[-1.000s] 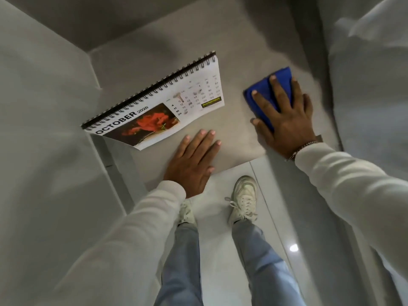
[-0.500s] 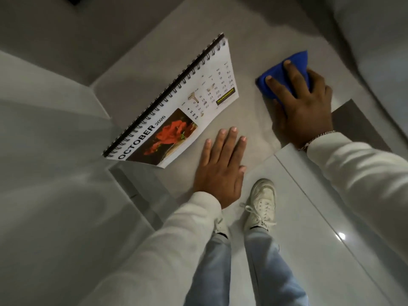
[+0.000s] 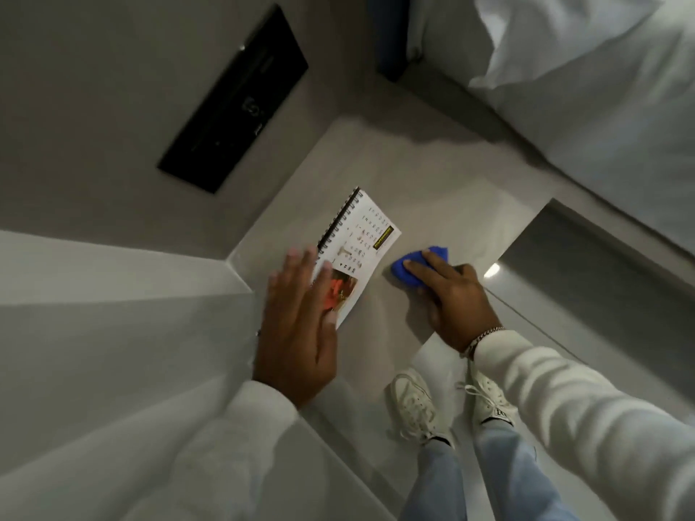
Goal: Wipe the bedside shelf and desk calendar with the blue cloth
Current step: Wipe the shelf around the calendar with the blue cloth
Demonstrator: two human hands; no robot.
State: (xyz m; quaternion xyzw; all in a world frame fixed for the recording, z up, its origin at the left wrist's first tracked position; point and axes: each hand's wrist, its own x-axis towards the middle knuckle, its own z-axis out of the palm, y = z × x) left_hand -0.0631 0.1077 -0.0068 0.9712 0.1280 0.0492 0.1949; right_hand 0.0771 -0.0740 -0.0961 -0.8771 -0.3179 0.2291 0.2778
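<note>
The grey bedside shelf [image 3: 432,189] runs across the middle of the view. A spiral-bound desk calendar [image 3: 366,242] with a red flower picture stands on it. My left hand [image 3: 297,317] hovers in front of the calendar's lower left part with fingers spread, hiding the month heading; whether it touches the calendar is unclear. The blue cloth [image 3: 410,270] lies bunched on the shelf just right of the calendar. My right hand [image 3: 451,295] presses down on the cloth with fingers over it.
A black wall panel [image 3: 233,103] is set in the wall behind the shelf. White bedding [image 3: 586,88] lies at the upper right. Glossy floor tiles [image 3: 586,280] lie below the shelf, and my white shoes [image 3: 413,404] stand near its front edge.
The view has swung and pulled back. My left hand has lifted off the shelf and moved up in front of the calendar. My right hand has slid the cloth closer to the calendar.
</note>
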